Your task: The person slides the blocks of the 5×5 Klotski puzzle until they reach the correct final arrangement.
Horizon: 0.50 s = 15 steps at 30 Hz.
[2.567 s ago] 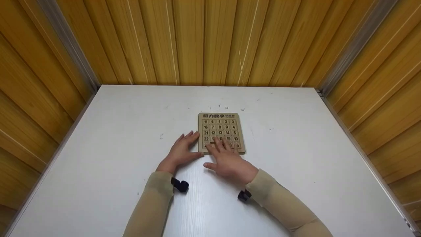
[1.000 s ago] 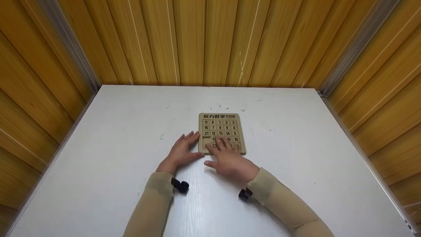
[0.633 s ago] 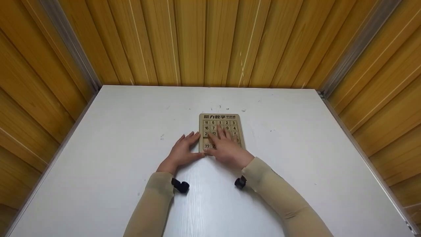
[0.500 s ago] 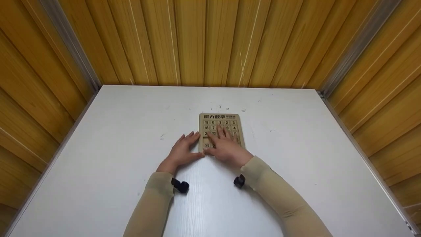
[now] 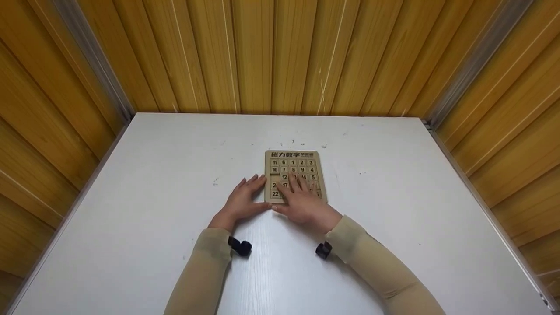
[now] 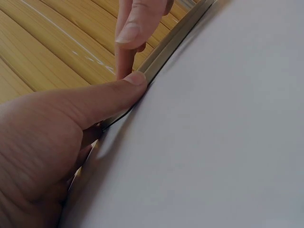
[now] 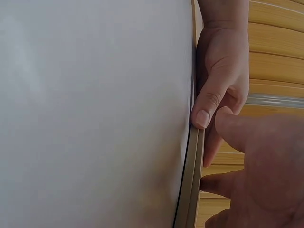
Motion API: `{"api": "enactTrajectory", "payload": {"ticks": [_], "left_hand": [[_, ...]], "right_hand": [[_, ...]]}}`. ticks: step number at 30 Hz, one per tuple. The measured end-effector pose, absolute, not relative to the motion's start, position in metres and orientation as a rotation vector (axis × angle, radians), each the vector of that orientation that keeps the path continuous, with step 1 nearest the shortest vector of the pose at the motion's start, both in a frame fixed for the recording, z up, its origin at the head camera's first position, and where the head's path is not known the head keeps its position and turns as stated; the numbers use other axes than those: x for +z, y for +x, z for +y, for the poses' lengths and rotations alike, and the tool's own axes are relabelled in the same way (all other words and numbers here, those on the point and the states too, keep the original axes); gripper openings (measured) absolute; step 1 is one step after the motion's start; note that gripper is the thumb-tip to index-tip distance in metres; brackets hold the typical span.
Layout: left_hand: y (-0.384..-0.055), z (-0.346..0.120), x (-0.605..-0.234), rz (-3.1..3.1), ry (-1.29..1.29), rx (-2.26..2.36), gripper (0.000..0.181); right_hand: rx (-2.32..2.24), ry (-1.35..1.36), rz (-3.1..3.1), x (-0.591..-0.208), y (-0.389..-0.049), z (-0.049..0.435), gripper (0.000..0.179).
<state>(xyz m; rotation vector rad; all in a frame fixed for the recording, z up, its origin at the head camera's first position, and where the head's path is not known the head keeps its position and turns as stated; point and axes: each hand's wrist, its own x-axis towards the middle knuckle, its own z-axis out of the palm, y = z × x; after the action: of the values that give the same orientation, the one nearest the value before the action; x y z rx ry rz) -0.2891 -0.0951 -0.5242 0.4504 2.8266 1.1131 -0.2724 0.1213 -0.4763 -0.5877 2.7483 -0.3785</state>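
Observation:
A wooden number slide puzzle (image 5: pixel 292 154) lies flat on the table, its numbered tiles in a square grid under printed characters. The left hand (image 5: pixel 241 202) braces its lower left corner, fingers along the left side, thumb on the near edge. That thumb (image 6: pixel 114 97) touches the board's edge in the left wrist view. Spread over the lower tiles is the right hand (image 5: pixel 305 208), index fingertip at the fourth row's leftmost tile, which is partly covered. A gap (image 5: pixel 274 178) shows at the left of the third row. Several lower tiles are hidden beneath the right hand.
The white table (image 5: pixel 175 153) has small scuff marks beyond the puzzle. Wood-patterned panels (image 5: pixel 253 57) stand behind it and at both sides. A small black wrist camera (image 5: pixel 240 246) is on the left wrist, another camera (image 5: pixel 323 250) on the right.
The right hand reached up the board, then drew back toward the near edge. Tiles 22 and 21 have slid down one row each in the left column. The left hand stays put.

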Motion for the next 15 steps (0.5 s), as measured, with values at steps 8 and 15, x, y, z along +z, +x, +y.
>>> {"api": "enactTrajectory", "payload": {"ticks": [8,15], "left_hand": [[-0.289,-0.095,-0.523,2.838,0.461,1.108,0.089],[-0.289,-0.093,-0.522,2.827,0.413,1.104,0.088]], "right_hand": [[-0.451,-0.530,2.777,-0.469,-0.288,0.118,0.079],[-0.454,-0.473,2.791,-0.477,-0.315,0.112,0.079]]}}
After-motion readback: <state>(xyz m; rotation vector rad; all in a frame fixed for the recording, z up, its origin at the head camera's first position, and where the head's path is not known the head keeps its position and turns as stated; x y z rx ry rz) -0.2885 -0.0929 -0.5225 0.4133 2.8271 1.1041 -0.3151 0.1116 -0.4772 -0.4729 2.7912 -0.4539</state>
